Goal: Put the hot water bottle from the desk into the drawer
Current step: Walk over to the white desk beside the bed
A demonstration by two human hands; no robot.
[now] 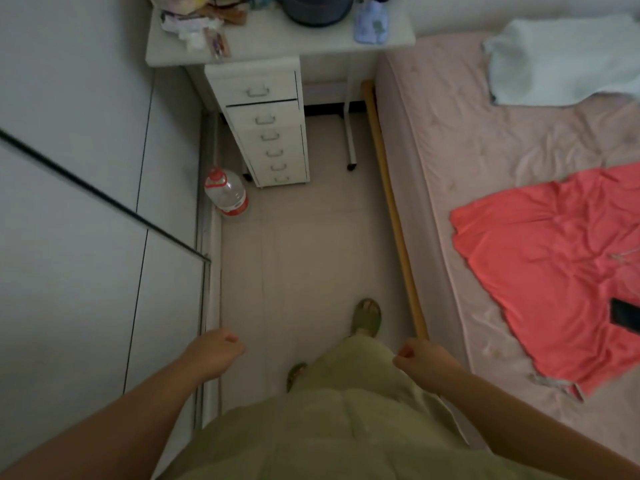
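Person standing in a narrow aisle btwn a white wardrobe wall on the left of frame & a bed (485,174) on the right, looking down. Both hands low in the bottom half of frame, held away from everything:

- left hand (214,351) lower left-centre, fingers curled into a loose fist, holding nothing
- right hand (420,360) lower right-centre, also curled into a fist, empty, just in front of the wooden bed rail (391,202)

Hot water bottle (371,24) – pale blue, soft-looking – lies at the top of frame on the right end of the white desk (277,43), near its front edge, just right of a dark round pot-like thing (317,10). Well apart from both hands. Left end of desk has a heap of wrappers & papers (197,24).

Drawer unit (266,126) white, w/ metal handles, stands under the desk at upper centre. Its drawers look closed, though there's a dark gap line under the top one; can't tell if any is slightly ajar.

On the floor just left of the unit: clear plastic bottle w/ red cap & label (227,194). On the bed: coral-red cloth (547,265) at right w/ a dark phone-like object (623,315) on it, pale mint cloth (561,60) at upper right. Green sandal (366,317) visible at lower centre above the olive-green skirt/trousers
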